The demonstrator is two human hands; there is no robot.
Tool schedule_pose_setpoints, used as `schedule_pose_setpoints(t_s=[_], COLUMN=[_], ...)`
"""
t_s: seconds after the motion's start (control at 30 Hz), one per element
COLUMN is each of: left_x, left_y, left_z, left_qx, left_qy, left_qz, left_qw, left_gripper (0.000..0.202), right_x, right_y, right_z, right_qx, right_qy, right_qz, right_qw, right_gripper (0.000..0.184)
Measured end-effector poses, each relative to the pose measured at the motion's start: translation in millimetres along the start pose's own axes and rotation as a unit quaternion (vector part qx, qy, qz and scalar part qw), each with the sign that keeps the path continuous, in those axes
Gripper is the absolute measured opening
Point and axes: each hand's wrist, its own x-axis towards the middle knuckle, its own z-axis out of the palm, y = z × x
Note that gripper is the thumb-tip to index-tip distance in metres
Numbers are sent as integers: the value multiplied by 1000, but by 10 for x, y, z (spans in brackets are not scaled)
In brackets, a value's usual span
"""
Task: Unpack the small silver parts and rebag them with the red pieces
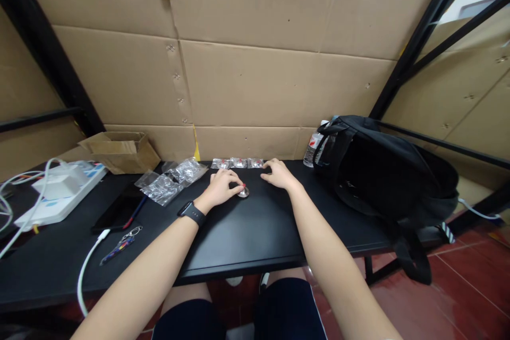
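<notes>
My left hand [223,187], with a dark watch on its wrist, pinches the red top of a small round silver metal piece [243,193] on the black table. To the right, my right hand [277,174] hovers over or rests on the table with curved fingers apart and nothing visible between them. Its fingertips are close to the rightmost of three small clear packets [238,163] lined up along the cardboard wall. Those packets have silver and red contents. Left of my left hand lies a pile of clear plastic bags [175,179]; their contents cannot be made out.
A cardboard box [123,153] and a white power strip [64,196] with cables sit on the left. Nearer lie a dark phone [117,210] and a keychain [120,246]. A black backpack [382,170] and a water bottle [313,149] stand on the right.
</notes>
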Motion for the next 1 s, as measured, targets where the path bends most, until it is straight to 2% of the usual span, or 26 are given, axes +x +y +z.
schedule_pose_setpoints(t_s=[0.1,0.23,0.33,0.4,0.53,0.67,0.87,1.0], left_x=[11,-2,-36,-50,-37,-11,-1,21], left_y=[-122,-402,-555,-591,-554,-490,-358,-249], left_z=[-67,-259,-380,-409,-329,-191,-140,-177], left_qx=[24,90,108,100,84,88,70,-7], left_qy=[18,46,18,-11,-39,-26,34,88], left_qz=[-12,-50,-69,-58,-10,4,-20,-33], left_qw=[999,994,992,993,996,996,997,996], left_gripper=[24,26,20,17,14,11,14,17], right_x=[-11,-2,1,-6,-35,-51,-12,7], right_y=[162,234,241,241,218,180,119,-27], right_z=[-30,-15,-20,-37,-81,-105,-55,34], right_qx=[-43,-19,-17,-18,-24,-16,93,219], right_qy=[-66,-98,-92,-89,-76,-51,-10,12], right_qz=[62,61,62,67,76,80,-5,-51], right_qw=[995,993,994,994,994,995,996,974], right_gripper=[49,42,41,39,37,37,36,43])
